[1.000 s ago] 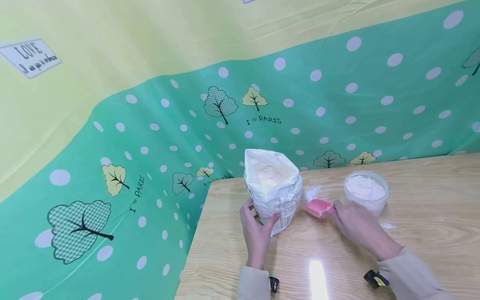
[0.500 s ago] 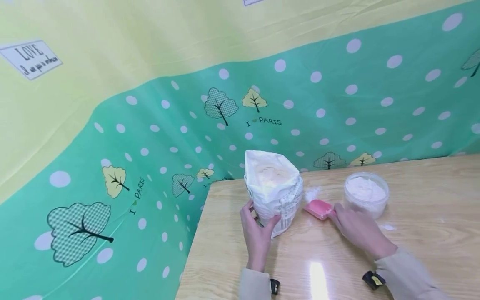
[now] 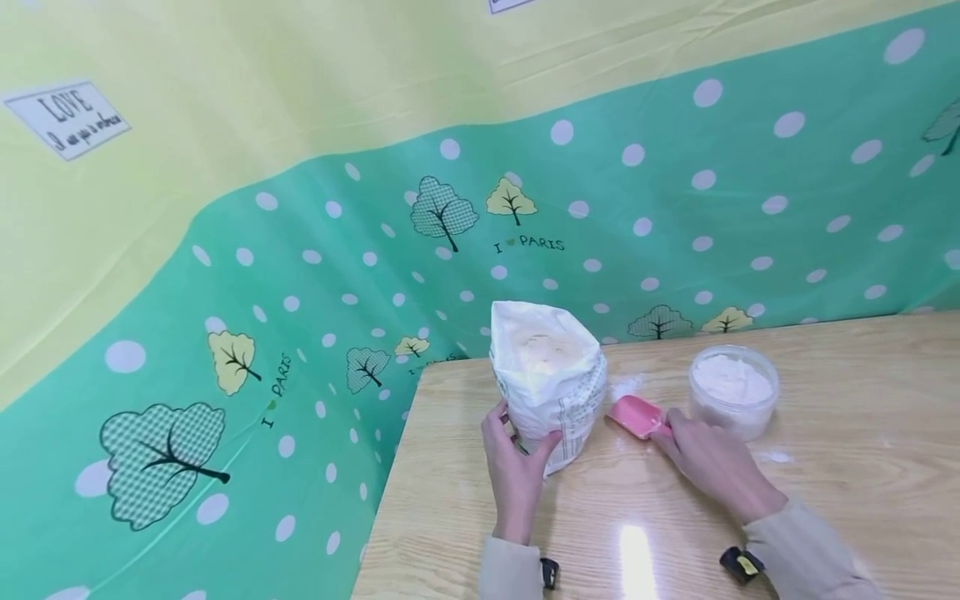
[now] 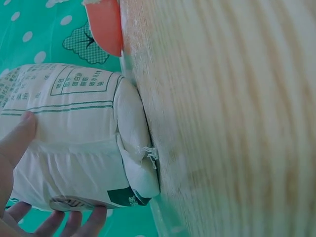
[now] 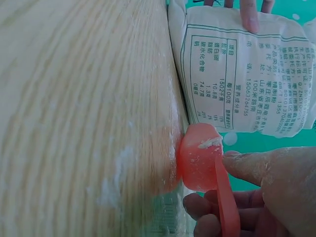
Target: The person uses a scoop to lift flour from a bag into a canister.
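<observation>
An open white flour bag (image 3: 558, 400) stands upright on the wooden table, pale flour showing inside its mouth. My left hand (image 3: 513, 471) grips its lower side, thumb on the front and fingers round the left; the left wrist view shows green print on the bag (image 4: 69, 123). To its right, my right hand (image 3: 716, 462) holds a pink scoop (image 3: 637, 416) by the handle. In the right wrist view the scoop (image 5: 201, 158) rests at the tabletop, with white powder stuck on its edge. Beyond that hand sits a clear round tub (image 3: 735, 412) filled with white flour.
Spilled flour (image 3: 627, 385) lies on the table (image 3: 450, 500) between bag and tub, with another smear (image 3: 776, 457) right of the hand. A green and yellow patterned cloth (image 3: 300, 292) hangs behind and along the left of the table.
My right hand has shifted slightly left and turned a little, still holding the scoop. The left hand and flour bag stay in place.
</observation>
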`<state>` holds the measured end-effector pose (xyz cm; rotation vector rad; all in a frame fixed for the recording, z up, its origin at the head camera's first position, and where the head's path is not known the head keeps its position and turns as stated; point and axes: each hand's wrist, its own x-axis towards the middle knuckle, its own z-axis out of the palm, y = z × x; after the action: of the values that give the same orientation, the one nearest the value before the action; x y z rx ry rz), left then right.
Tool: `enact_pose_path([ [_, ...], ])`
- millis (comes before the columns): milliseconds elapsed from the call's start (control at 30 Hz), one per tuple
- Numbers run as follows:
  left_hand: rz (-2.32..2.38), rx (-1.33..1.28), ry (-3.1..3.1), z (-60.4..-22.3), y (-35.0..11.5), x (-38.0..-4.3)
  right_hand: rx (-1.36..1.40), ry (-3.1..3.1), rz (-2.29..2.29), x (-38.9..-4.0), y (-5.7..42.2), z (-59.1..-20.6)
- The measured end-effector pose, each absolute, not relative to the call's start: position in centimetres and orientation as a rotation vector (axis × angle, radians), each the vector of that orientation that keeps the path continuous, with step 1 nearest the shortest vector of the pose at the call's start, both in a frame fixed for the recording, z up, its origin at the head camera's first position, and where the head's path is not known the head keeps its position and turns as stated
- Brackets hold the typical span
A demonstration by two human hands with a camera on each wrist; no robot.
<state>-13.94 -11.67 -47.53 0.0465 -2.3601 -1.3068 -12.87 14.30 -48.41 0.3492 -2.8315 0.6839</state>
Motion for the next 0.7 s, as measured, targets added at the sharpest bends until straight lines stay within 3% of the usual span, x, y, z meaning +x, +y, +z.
enact_pose_path([
  [700,-1.021,-0.113,-2.319,-44.7,-10.5,-11.2,0.336,-2.792,0.637,-11.7,13.9,-45.7],
])
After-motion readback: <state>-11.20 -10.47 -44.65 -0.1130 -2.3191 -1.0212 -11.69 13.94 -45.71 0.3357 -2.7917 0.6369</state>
